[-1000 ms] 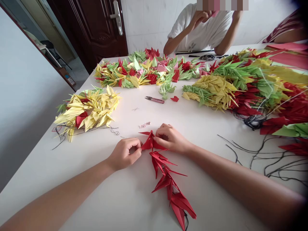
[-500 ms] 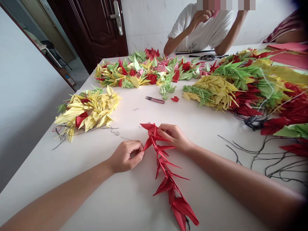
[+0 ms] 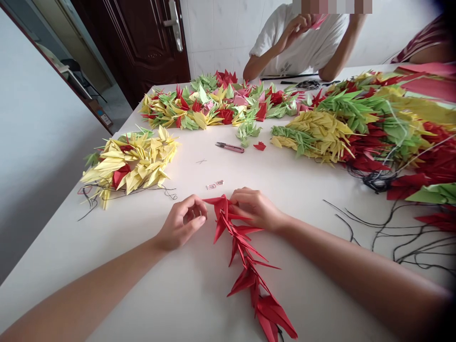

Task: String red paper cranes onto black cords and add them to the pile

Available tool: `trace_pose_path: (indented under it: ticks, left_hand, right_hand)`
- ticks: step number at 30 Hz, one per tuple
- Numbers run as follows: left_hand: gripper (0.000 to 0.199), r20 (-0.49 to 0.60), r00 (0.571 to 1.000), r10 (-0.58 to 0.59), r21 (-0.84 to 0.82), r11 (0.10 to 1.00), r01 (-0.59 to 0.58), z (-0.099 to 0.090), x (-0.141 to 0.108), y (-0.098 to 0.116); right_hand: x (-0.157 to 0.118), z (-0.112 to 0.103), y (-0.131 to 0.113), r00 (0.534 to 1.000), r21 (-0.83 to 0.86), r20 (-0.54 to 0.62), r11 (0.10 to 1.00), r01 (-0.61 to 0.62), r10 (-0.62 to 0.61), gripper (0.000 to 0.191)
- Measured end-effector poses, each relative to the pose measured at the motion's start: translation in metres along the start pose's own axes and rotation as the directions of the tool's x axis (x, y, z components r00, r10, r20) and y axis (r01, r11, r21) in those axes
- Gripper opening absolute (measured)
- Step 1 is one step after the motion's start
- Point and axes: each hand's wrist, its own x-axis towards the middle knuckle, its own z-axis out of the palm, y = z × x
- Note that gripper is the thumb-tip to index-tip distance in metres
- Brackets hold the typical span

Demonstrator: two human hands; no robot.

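Note:
A string of folded red paper cranes [image 3: 245,259] runs from between my hands down toward the near side of the white table, with a bit of black cord at its lower end. My right hand [image 3: 258,209] pinches the topmost crane from the right; its fingertips are partly hidden behind the red paper. On the other side, my left hand [image 3: 183,222] has its fingers curled and its thumb apart from them. A pointed red tip reaches to its index finger, and whether they touch I cannot tell.
Ahead lie pink thread snips [image 3: 230,147], a small red folded piece [image 3: 260,146] and two small printed labels [image 3: 214,185]. A yellow crane garland [image 3: 142,161] is at left, a heap of garlands [image 3: 320,135] and black cords [image 3: 384,223] at right. Opposite sits a person in white [image 3: 302,47].
My left hand has let go of the lower left red point and moved up and slightly left. The upper end of the crane string has dropped a little toward me, uncovering the labels.

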Motion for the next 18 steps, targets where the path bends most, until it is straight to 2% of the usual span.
trace_pose_path:
  ticks: [2,4,10,14,18]
  left_hand:
    - [0.021,-0.052,0.994,-0.095,0.034,0.995,0.097,0.0025,0.0012,0.0022]
    - [0.026,-0.065,0.988,-0.138,0.092,0.985,0.144,0.0058,0.0025,0.0052]
    - [0.033,-0.072,0.992,-0.107,0.211,0.970,0.120,0.0085,0.0049,0.0063]
    - [0.036,-0.074,0.990,-0.121,0.181,0.975,0.133,0.0071,0.0049,0.0035]
    - [0.037,-0.114,0.987,-0.112,0.179,0.975,0.131,0.0064,0.0049,0.0035]
  right_hand:
    - [-0.0006,0.0008,-0.0006,0.994,-0.075,0.072,0.993,0.086,-0.080,0.027]
    - [-0.0011,0.0010,-0.0013,0.985,-0.106,0.121,0.986,0.132,-0.119,0.025]
    - [-0.0019,-0.0001,-0.0023,0.982,-0.079,0.163,0.991,0.106,-0.092,0.023]
    - [-0.0011,-0.0003,-0.0034,0.992,-0.039,0.118,0.998,-0.039,0.044,0.027]
    - [-0.0002,-0.0008,-0.0057,0.972,0.050,0.054,0.972,-0.229,0.227,0.028]
